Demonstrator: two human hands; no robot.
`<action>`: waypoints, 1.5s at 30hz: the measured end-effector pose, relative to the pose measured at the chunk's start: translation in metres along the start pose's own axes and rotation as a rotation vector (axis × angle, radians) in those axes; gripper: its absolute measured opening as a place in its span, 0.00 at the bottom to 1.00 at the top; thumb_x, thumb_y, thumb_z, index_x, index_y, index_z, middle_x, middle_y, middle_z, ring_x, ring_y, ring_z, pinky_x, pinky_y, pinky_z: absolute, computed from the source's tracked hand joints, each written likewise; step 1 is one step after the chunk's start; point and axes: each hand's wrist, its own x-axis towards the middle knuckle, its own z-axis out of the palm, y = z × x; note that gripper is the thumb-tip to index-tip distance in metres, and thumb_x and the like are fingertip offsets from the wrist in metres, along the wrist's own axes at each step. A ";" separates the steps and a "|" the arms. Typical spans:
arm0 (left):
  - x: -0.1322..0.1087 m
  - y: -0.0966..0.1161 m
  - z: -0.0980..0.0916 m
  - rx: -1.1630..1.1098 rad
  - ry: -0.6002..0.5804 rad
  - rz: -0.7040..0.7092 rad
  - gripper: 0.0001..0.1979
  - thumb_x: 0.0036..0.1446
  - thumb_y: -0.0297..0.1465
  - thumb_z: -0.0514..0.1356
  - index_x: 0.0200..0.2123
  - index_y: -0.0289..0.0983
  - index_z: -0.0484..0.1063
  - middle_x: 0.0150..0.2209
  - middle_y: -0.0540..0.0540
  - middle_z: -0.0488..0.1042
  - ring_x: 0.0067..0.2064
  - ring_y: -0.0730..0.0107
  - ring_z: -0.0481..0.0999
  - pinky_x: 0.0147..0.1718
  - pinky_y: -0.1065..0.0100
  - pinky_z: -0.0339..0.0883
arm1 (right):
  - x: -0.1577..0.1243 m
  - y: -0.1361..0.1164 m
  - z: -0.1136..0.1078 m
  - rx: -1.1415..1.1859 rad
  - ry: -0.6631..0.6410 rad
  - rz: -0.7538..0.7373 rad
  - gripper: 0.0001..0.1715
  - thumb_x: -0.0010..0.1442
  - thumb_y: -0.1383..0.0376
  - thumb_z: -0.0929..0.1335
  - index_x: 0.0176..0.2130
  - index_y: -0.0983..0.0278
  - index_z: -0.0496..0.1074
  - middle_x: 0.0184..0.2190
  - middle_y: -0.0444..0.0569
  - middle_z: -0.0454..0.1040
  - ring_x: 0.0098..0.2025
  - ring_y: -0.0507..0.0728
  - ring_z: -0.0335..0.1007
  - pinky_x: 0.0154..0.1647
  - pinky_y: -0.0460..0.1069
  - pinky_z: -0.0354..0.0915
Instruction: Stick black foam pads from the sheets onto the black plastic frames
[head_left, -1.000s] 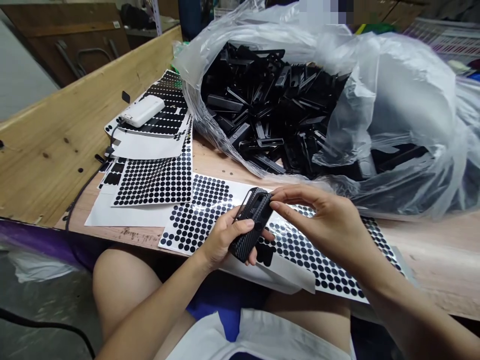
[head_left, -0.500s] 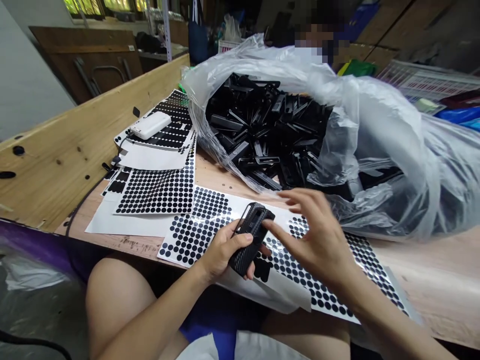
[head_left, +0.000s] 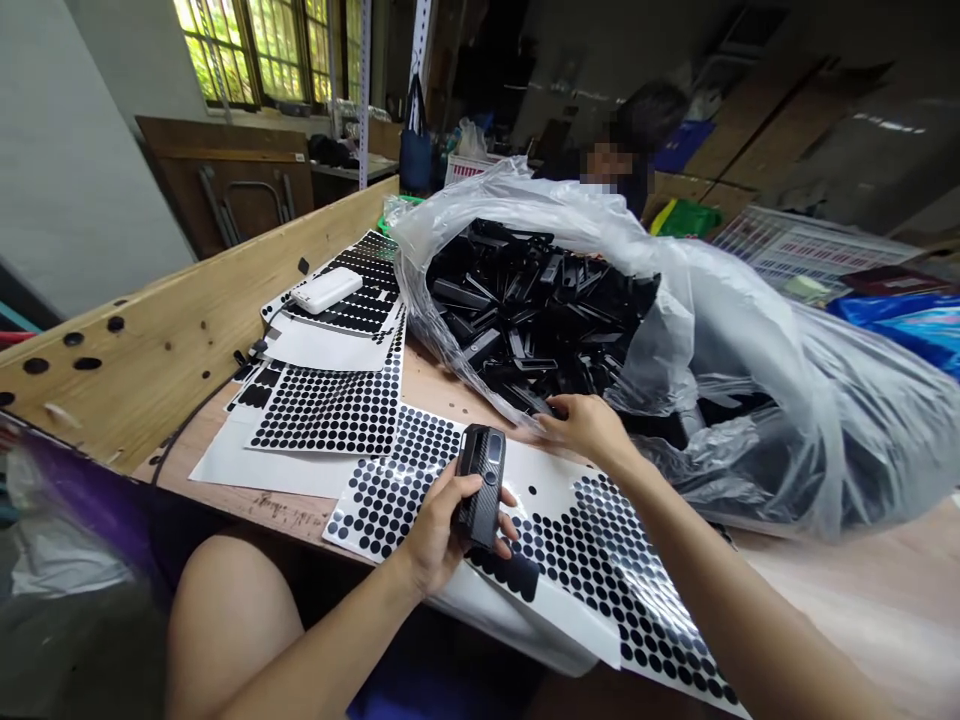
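Observation:
My left hand (head_left: 442, 520) is wrapped round a black plastic case (head_left: 481, 485) with a carbon-fibre pattern, held upright over the sticker sheet. Its visible face has an oblong window near the top and a round black dot below. My right hand (head_left: 589, 430) reaches to the front lip of a clear plastic bag (head_left: 442, 325), fingers curled by the black parts; what they pinch, if anything, is hidden. Similar black plastic parts (head_left: 517, 290) fill the bag's mouth. Beneath my hands lies a sheet of round black stickers (head_left: 600, 540), its near edge curled up.
More sticker sheets (head_left: 330, 405) lie at the left, with a white power bank (head_left: 327, 290) and its cable on top. A wooden board (head_left: 187, 300) edges the table's left side. Behind the bag is another person (head_left: 645, 130), near a white crate (head_left: 810, 250).
My right hand has left the case and moved forward to the bag's lip. The case has turned in my left hand and shows its windowed face. The view has tilted up.

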 end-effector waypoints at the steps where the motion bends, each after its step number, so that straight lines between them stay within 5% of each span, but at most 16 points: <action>1: 0.000 0.000 0.001 0.004 0.011 0.000 0.23 0.59 0.40 0.65 0.52 0.35 0.66 0.38 0.43 0.78 0.31 0.66 0.80 0.24 0.70 0.75 | -0.005 0.001 -0.009 0.003 -0.003 0.010 0.14 0.58 0.57 0.72 0.38 0.62 0.84 0.37 0.58 0.85 0.43 0.70 0.80 0.41 0.58 0.70; 7: 0.000 -0.003 0.005 -0.039 0.116 0.055 0.24 0.58 0.38 0.70 0.54 0.40 0.66 0.48 0.42 0.76 0.44 0.58 0.83 0.38 0.59 0.81 | -0.080 -0.012 -0.059 0.158 0.084 0.060 0.26 0.59 0.45 0.70 0.41 0.62 0.81 0.40 0.59 0.84 0.40 0.71 0.81 0.35 0.61 0.74; 11: 0.002 -0.007 0.007 -0.023 0.131 0.087 0.27 0.54 0.39 0.73 0.53 0.40 0.69 0.53 0.40 0.77 0.51 0.55 0.81 0.42 0.62 0.78 | -0.138 -0.054 -0.041 0.461 0.157 -0.014 0.20 0.61 0.45 0.70 0.38 0.57 0.79 0.34 0.53 0.84 0.34 0.66 0.81 0.35 0.59 0.74; 14: 0.002 -0.008 0.008 -0.011 0.113 0.116 0.28 0.52 0.44 0.74 0.51 0.38 0.71 0.50 0.40 0.79 0.51 0.56 0.80 0.43 0.63 0.77 | -0.154 -0.084 -0.018 0.483 0.219 0.011 0.18 0.61 0.47 0.70 0.36 0.58 0.75 0.33 0.53 0.82 0.33 0.65 0.80 0.35 0.58 0.73; 20: -0.001 -0.003 0.007 0.015 0.132 0.100 0.32 0.50 0.44 0.75 0.54 0.38 0.71 0.46 0.42 0.80 0.44 0.64 0.81 0.39 0.69 0.75 | -0.163 -0.096 -0.016 0.596 0.128 -0.053 0.20 0.63 0.47 0.69 0.42 0.60 0.74 0.31 0.51 0.80 0.30 0.61 0.78 0.28 0.53 0.71; 24: -0.001 -0.001 0.005 -0.029 0.131 0.041 0.31 0.47 0.39 0.75 0.52 0.36 0.70 0.39 0.44 0.80 0.33 0.68 0.79 0.32 0.69 0.76 | -0.159 -0.064 -0.030 0.696 0.014 -0.129 0.17 0.66 0.51 0.68 0.42 0.60 0.78 0.32 0.50 0.82 0.32 0.60 0.79 0.29 0.52 0.72; 27: -0.001 0.001 0.005 -0.033 0.089 0.023 0.28 0.49 0.37 0.73 0.51 0.36 0.69 0.39 0.44 0.80 0.32 0.67 0.79 0.31 0.66 0.78 | -0.139 -0.029 -0.028 0.477 0.035 -0.041 0.17 0.66 0.51 0.67 0.37 0.60 0.79 0.34 0.52 0.83 0.35 0.63 0.80 0.34 0.55 0.72; 31: 0.000 0.002 0.007 -0.010 0.082 0.017 0.26 0.51 0.36 0.72 0.50 0.36 0.69 0.42 0.42 0.80 0.33 0.67 0.80 0.32 0.67 0.78 | -0.111 -0.002 -0.009 0.284 -0.111 -0.090 0.11 0.62 0.58 0.68 0.35 0.59 0.80 0.35 0.51 0.83 0.38 0.65 0.79 0.40 0.57 0.69; 45: 0.000 0.002 0.006 0.026 0.037 -0.026 0.26 0.54 0.37 0.71 0.53 0.38 0.68 0.42 0.44 0.80 0.35 0.65 0.82 0.32 0.66 0.79 | -0.085 0.005 0.002 0.284 -0.309 -0.149 0.04 0.57 0.63 0.71 0.32 0.60 0.78 0.32 0.50 0.81 0.35 0.61 0.76 0.37 0.53 0.66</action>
